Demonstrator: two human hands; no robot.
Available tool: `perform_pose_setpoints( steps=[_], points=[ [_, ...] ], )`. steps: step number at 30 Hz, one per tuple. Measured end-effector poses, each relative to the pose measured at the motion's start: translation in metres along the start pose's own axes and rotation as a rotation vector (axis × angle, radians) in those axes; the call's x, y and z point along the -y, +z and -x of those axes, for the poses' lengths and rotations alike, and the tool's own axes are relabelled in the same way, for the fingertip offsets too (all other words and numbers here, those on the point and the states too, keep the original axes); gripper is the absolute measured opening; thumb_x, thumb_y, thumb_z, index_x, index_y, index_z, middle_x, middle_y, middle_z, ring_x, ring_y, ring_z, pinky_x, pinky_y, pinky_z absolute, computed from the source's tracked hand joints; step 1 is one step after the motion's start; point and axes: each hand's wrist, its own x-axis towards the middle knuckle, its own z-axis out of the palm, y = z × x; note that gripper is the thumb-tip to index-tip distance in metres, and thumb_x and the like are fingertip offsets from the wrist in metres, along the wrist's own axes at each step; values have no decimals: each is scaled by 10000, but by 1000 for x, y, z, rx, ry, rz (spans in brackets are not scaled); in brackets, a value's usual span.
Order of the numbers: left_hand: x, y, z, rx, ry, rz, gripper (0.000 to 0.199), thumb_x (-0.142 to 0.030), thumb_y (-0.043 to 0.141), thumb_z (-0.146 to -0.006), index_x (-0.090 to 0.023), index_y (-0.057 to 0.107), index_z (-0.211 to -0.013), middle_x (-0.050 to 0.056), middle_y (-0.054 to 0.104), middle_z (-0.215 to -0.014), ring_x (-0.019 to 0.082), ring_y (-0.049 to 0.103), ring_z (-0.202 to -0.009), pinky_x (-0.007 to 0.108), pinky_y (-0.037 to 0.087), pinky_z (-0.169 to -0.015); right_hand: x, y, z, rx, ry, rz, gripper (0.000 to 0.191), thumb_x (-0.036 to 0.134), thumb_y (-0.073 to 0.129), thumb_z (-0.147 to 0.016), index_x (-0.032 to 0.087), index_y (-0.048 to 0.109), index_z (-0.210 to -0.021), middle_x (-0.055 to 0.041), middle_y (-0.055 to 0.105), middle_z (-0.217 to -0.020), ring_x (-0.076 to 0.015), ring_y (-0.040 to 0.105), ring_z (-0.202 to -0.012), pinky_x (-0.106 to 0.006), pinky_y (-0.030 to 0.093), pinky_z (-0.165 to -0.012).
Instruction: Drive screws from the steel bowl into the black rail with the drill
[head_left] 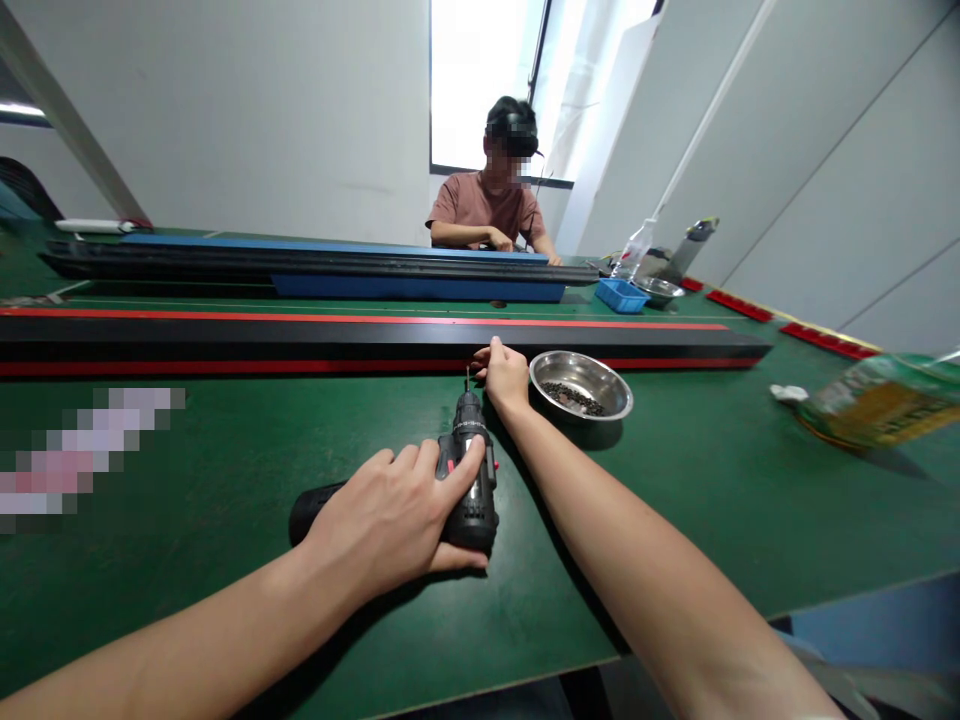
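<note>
My left hand (397,510) is wrapped round a black power drill (471,500), which lies on its side low over the green table, its bit pointing at the long black bar (360,338) with red stripes. Near the bit tip and against the bar's near side is my right hand (504,375), its fingers drawn together; whatever they hold is too small to make out. Just right of that hand sits a round metal bowl (616,395) with many small dark screws (574,398) in it.
Behind the bar lie long black strips (315,265) on blue pieces (420,288). A person (491,205) sits across the table (712,500). A blue basket (622,295), another metal bowl (660,290) and a bottle (636,248) stand back right; a large container (885,400) lies right.
</note>
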Motion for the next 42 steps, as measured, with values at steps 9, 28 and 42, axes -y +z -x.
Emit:
perform_pose_setpoints(
  steps=[9,28,42],
  points=[
    [0,0,-1,-25,-12,-15,1007,-844,400,-841,-207,278,-1611,136,643,-1068,308,642,-915,413,505,-775,-1,2,-3,27,49,-199,396,444,528,-920,172,642,-655,-38,661,-649,-120,564,-512,-234,432,-505],
    [2,0,-5,-33,-53,-7,993,-843,422,-835,-241,277,-1610,133,650,-1065,308,651,-916,400,498,-779,3,-15,-9,364,206,-398,276,431,647,-767,177,594,-672,16,524,-562,-82,362,-453,-225,213,-428],
    [2,2,-6,-48,-52,-20,1009,-860,429,-813,-249,286,-1603,123,641,-1054,306,653,-888,394,500,-754,6,-16,-7,353,198,-399,255,406,648,-773,159,636,-710,-6,591,-625,-76,392,-459,-219,220,-425]
  ],
)
